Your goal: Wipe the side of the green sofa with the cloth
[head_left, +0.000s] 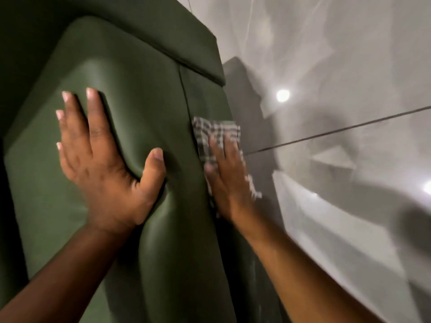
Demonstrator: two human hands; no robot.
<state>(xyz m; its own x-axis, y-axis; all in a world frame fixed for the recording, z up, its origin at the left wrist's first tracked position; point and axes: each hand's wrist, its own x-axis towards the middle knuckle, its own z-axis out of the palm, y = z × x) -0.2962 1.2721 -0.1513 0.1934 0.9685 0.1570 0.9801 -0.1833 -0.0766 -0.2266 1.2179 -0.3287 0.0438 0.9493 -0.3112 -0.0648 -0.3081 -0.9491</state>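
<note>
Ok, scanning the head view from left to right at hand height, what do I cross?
Green sofa armrest top → left hand pressed flat on it → sofa side panel → checked cloth under the right hand → grey tiled floor.

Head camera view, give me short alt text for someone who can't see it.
A person's right hand presses a checked cloth flat against the side of a green sofa, blurred as if in motion. The left hand lies open on the sofa's padded top, denting it. Glossy pale floor tiles show to the right.
</note>
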